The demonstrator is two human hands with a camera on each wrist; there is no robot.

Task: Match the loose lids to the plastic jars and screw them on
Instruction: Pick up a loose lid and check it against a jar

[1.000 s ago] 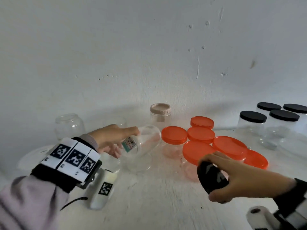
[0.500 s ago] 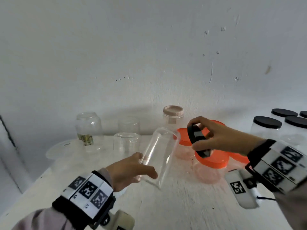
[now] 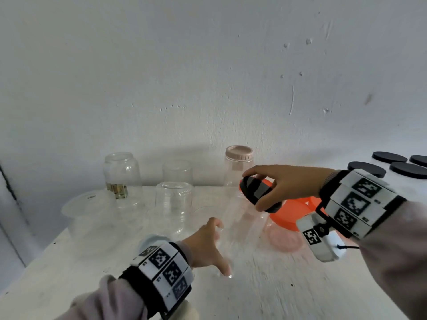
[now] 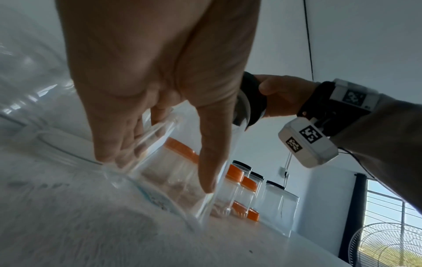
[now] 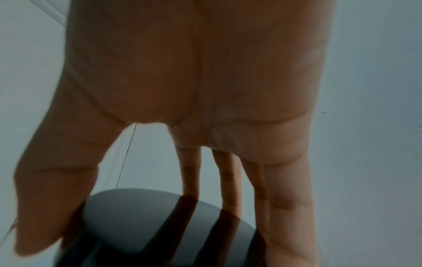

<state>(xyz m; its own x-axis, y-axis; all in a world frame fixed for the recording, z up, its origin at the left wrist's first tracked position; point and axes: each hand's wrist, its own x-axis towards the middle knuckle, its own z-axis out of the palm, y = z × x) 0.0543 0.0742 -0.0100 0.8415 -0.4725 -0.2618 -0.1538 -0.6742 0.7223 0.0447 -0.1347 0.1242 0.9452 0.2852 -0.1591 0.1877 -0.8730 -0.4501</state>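
My left hand (image 3: pixel 221 248) grips a tall clear plastic jar (image 3: pixel 240 227) low on its side, thumb on the near side and fingers round the far side. The jar is blurred and leans a little, with its base close to the white table (image 3: pixel 265 292). In the left wrist view my left hand (image 4: pixel 160 173) wraps the same jar (image 4: pixel 173 189). My right hand (image 3: pixel 253 191) pinches a black lid (image 3: pixel 258 192) by its rim, tilted, just above and right of the jar's mouth. The right wrist view shows my right hand (image 5: pixel 155 249) holding the lid (image 5: pixel 148 216).
Several clear jars (image 3: pixel 174 204) stand upside down at the left, beside a wide clear tub (image 3: pixel 90 213). A jar with a pink lid (image 3: pixel 239 155) stands by the wall. Orange-lidded jars (image 3: pixel 291 213) sit behind my right hand, and black-lidded jars (image 3: pixel 367 168) at far right.
My left hand has brought the clear jar from the left cluster toward the middle and turned it nearly upright. My right hand has carried the black lid up and left, over the jar.
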